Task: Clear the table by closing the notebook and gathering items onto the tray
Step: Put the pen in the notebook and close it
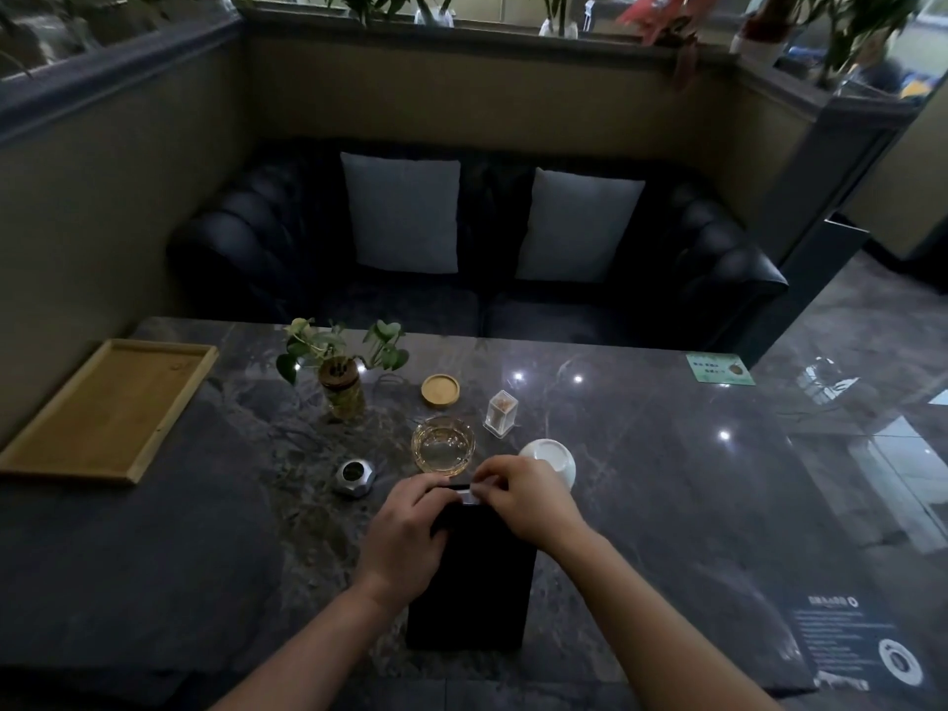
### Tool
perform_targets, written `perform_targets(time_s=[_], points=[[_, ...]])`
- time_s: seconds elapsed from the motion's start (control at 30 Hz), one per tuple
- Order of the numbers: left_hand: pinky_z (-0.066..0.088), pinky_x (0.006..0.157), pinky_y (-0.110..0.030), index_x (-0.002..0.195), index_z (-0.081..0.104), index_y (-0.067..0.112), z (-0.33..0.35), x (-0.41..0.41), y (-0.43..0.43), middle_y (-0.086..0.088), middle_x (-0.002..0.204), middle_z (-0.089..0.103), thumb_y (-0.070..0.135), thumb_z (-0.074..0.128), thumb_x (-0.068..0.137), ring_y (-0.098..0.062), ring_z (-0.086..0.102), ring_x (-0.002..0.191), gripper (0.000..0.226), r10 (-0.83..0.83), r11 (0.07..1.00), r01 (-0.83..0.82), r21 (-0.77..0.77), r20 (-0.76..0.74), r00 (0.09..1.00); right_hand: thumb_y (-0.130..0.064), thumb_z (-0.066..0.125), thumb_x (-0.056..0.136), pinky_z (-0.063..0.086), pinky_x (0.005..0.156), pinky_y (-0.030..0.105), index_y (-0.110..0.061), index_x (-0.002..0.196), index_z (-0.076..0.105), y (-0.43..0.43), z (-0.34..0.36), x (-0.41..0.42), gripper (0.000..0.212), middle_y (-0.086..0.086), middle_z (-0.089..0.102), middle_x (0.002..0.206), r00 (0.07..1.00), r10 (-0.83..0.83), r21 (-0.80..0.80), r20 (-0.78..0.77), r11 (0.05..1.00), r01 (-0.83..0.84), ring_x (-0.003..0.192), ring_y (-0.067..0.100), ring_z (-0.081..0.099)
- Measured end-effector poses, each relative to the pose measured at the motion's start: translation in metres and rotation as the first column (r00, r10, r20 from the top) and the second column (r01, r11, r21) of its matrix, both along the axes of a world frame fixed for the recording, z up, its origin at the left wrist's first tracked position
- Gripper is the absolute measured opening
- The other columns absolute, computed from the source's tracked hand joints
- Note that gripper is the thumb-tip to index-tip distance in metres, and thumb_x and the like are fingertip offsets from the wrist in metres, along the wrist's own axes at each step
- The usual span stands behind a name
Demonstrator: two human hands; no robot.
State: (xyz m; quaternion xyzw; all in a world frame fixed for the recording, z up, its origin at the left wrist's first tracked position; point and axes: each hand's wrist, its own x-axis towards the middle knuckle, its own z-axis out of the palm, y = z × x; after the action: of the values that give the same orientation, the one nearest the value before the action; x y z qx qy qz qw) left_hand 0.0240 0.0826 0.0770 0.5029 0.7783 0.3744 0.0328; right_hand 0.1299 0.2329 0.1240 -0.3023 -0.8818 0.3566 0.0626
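A black notebook (474, 587) lies shut on the dark marble table, near the front edge. My left hand (405, 536) grips its far left corner. My right hand (523, 497) pinches a small pale tab or clasp at the notebook's far edge. The wooden tray (102, 407) sits far left with nothing on it. Beyond the notebook stand a glass ashtray (442, 446), an upturned white cup (551, 459), a silver faceted object (354, 477), a round wooden coaster (440, 390) and a clear toothpick box (500, 413).
A small potted plant in a jar (341, 374) stands between tray and coaster. A green card (718, 369) lies at the far right, a printed sticker (862, 644) at the near right. A black sofa with two pale cushions (477, 248) faces the table.
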Motion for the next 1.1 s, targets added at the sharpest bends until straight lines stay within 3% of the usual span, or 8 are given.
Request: perform_targets(time_s=[0.13, 0.3, 0.43, 0.67, 0.9, 1.0, 1.1], points=[[0.053, 0.085, -0.037, 0.097, 0.073, 0.012, 0.000, 0.000, 0.000, -0.005, 0.107, 0.068, -0.003, 0.073, 0.063, -0.025, 0.062, 0.100, 0.037, 0.017, 1.000, -0.017, 0.007, 0.028, 0.999, -0.027, 0.065, 0.090, 0.055, 0.083, 0.031, -0.026, 0.102, 0.075, -0.003, 0.002, -0.003, 0.016, -0.005, 0.076, 0.097, 0.999, 0.031, 0.002, 0.019, 1.000, -0.031, 0.088, 0.009, 0.067], [0.053, 0.086, -0.036, 0.097, 0.074, 0.012, 0.001, -0.001, -0.001, -0.006, 0.106, 0.068, -0.004, 0.074, 0.063, -0.024, 0.062, 0.099, 0.038, 0.016, 0.999, -0.017, 0.029, 0.032, 0.999, -0.037, 0.067, 0.088, 0.055, 0.084, 0.034, -0.030, 0.113, 0.069, -0.005, 0.001, 0.006, 0.026, -0.006, 0.074, 0.103, 0.990, 0.112, -0.022, 0.086, 0.994, -0.111, 0.092, 0.011, 0.066], [0.052, 0.088, -0.037, 0.096, 0.074, 0.013, 0.001, 0.000, -0.002, -0.006, 0.107, 0.067, -0.005, 0.074, 0.062, -0.024, 0.062, 0.100, 0.038, 0.019, 0.999, -0.020, 0.026, 0.029, 0.999, -0.026, 0.067, 0.083, 0.055, 0.085, 0.035, -0.029, 0.120, 0.065, -0.006, -0.005, 0.012, 0.037, -0.004, 0.073, 0.108, 0.986, 0.119, 0.053, 0.118, 0.991, -0.126, 0.098, 0.014, 0.066], [0.052, 0.088, -0.039, 0.098, 0.073, 0.010, 0.001, -0.001, 0.000, -0.007, 0.108, 0.067, -0.004, 0.071, 0.064, -0.025, 0.061, 0.100, 0.037, 0.026, 1.000, -0.026, 0.006, 0.036, 0.999, -0.026, 0.058, 0.081, 0.054, 0.066, 0.034, -0.035, 0.113, 0.058, -0.013, -0.019, 0.013, 0.033, -0.003, 0.074, 0.097, 0.994, 0.092, 0.204, 0.062, 0.974, -0.103, 0.088, 0.019, 0.067], [0.048, 0.088, -0.031, 0.098, 0.073, 0.013, 0.001, 0.000, 0.002, -0.004, 0.105, 0.066, -0.003, 0.072, 0.065, -0.022, 0.060, 0.098, 0.037, 0.037, 0.999, -0.037, 0.003, 0.045, 0.998, -0.021, 0.058, 0.085, 0.055, 0.077, 0.038, -0.032, 0.115, 0.066, -0.008, -0.021, 0.010, 0.033, -0.003, 0.073, 0.106, 0.989, 0.134, 0.190, 0.056, 0.971, -0.143, 0.098, 0.020, 0.066], [0.047, 0.088, -0.030, 0.096, 0.073, 0.013, 0.003, -0.002, 0.003, -0.003, 0.103, 0.065, -0.004, 0.072, 0.064, -0.022, 0.060, 0.096, 0.036, 0.032, 0.999, -0.032, 0.002, 0.051, 0.998, -0.023, 0.065, 0.084, 0.052, 0.083, 0.036, -0.029, 0.116, 0.068, -0.006, -0.024, 0.015, 0.033, -0.004, 0.069, 0.105, 0.990, 0.138, 0.186, -0.026, 0.974, -0.131, 0.099, 0.017, 0.062], [0.044, 0.087, -0.025, 0.093, 0.071, 0.015, 0.003, -0.004, 0.003, 0.000, 0.101, 0.065, -0.003, 0.075, 0.061, -0.020, 0.059, 0.094, 0.037, 0.035, 0.999, -0.035, -0.001, 0.055, 0.998, -0.028, 0.075, 0.078, 0.046, 0.085, 0.023, -0.028, 0.119, 0.065, -0.006, -0.035, 0.033, 0.042, -0.011, 0.064, 0.109, 0.979, -0.006, 0.195, -0.206, 0.980, 0.047, 0.102, 0.007, 0.055]])
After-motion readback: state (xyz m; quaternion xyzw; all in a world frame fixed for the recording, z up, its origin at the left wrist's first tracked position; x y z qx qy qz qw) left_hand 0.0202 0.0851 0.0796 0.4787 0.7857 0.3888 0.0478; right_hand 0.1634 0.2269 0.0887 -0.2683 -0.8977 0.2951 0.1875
